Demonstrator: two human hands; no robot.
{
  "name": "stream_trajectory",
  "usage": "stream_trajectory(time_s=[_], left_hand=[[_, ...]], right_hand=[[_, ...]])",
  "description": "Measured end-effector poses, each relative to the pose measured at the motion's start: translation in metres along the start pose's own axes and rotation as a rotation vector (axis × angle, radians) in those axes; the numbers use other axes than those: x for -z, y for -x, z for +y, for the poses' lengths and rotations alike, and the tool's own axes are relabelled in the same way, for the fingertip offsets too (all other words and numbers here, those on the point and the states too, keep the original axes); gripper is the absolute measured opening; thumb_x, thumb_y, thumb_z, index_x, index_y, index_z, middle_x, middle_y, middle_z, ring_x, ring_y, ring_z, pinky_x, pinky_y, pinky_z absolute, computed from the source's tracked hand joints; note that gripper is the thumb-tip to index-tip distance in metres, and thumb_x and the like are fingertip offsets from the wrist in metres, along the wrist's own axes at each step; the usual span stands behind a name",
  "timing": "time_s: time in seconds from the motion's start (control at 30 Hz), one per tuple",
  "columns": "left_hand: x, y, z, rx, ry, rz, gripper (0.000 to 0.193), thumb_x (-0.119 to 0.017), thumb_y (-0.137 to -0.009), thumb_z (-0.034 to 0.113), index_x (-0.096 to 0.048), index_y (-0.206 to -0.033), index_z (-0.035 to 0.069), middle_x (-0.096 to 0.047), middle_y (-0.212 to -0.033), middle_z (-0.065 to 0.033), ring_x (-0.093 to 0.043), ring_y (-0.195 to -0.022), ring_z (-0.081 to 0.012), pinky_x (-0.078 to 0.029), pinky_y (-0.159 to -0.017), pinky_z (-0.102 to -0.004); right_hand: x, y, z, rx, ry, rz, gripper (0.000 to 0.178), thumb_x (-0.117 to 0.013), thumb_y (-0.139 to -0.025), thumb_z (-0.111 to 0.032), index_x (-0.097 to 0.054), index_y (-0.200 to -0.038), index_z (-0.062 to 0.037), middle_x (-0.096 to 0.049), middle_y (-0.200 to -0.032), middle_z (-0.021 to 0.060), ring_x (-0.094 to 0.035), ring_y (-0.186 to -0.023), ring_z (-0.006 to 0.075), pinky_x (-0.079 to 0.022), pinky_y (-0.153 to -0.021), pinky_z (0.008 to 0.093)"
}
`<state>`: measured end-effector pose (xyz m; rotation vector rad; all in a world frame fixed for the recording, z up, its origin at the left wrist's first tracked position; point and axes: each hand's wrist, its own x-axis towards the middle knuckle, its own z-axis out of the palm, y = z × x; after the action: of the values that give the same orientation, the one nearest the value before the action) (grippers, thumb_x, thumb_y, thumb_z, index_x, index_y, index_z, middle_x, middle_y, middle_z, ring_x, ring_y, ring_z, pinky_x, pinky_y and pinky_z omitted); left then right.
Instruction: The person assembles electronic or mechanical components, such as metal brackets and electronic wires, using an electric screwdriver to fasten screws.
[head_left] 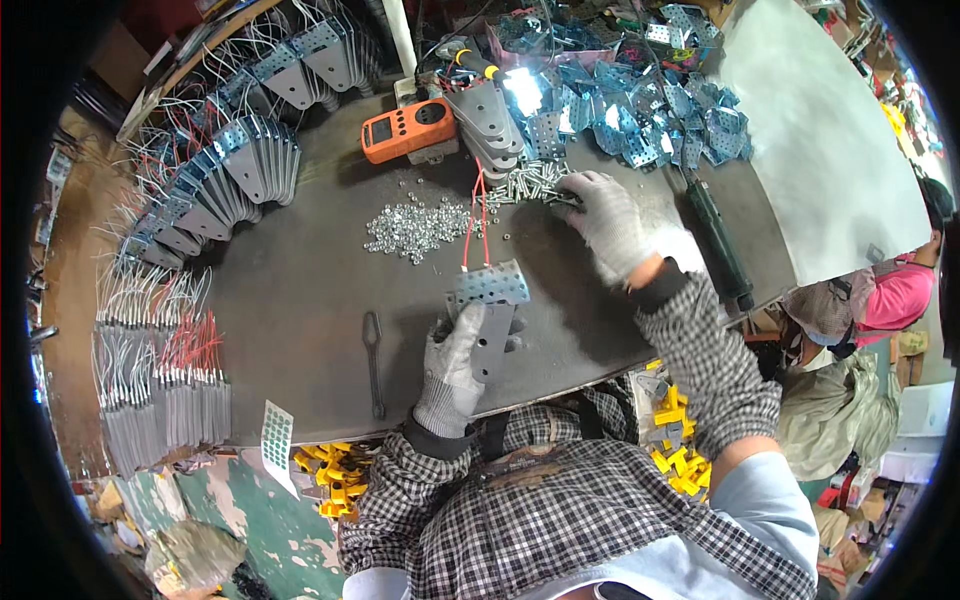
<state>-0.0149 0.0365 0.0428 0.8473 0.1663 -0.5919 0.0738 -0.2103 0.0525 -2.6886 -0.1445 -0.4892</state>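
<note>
My left hand (pixel 452 365), in a grey-white glove, is closed around a flat grey metal plate (pixel 491 345) near the front of the table. At the plate's upper end sits a bluish perforated metal bracket (pixel 492 283), from which two red wires (pixel 477 215) run up. My right hand (pixel 606 215), also gloved, reaches to the right edge of a pile of screws (pixel 525 184). Its fingertips are drawn together there; what lies between them is too small to tell. Left of the screws, small nuts (pixel 415 230) are spread in a heap.
An orange meter (pixel 408 130) stands behind the nuts, beside stacked grey plates (pixel 485 120). Perforated brackets (pixel 640 115) are heaped at the back right. A dark wrench-like tool (pixel 373 362) lies left of my left hand. Wired assemblies (pixel 255 160) line the left. Another person (pixel 890 305) is at right.
</note>
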Motion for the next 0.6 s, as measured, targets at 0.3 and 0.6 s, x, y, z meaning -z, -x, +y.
stream_trajectory(time_s=[0.3, 0.6], left_hand=[[-0.019, -0.010, 0.007, -0.166, -0.244, 0.121, 0.049, -0.053, -0.099, 0.043, -0.058, -0.119, -0.002, -0.069, -0.099, -0.0139, -0.068, -0.085, -0.0218, -0.056, -0.074, -0.0325], [-0.001, -0.027, -0.011, -0.530, -0.503, 0.323, 0.035, -0.059, -0.097, 0.031, -0.062, -0.113, 0.000, -0.070, -0.098, -0.0111, -0.068, -0.082, -0.0168, -0.055, -0.072, -0.0285]], right_hand=[[-0.022, -0.025, -0.014, 0.118, 0.438, -0.348, 0.009, -0.066, -0.075, -0.006, -0.071, -0.082, -0.0029, -0.070, -0.081, 0.0160, -0.071, -0.080, 0.0297, -0.058, -0.069, 0.0385], [-0.008, -0.021, -0.015, 0.121, 0.349, -0.290, 0.014, -0.066, -0.074, -0.007, -0.066, -0.088, -0.0022, -0.068, -0.077, 0.0167, -0.069, -0.076, 0.0333, -0.056, -0.067, 0.0403]])
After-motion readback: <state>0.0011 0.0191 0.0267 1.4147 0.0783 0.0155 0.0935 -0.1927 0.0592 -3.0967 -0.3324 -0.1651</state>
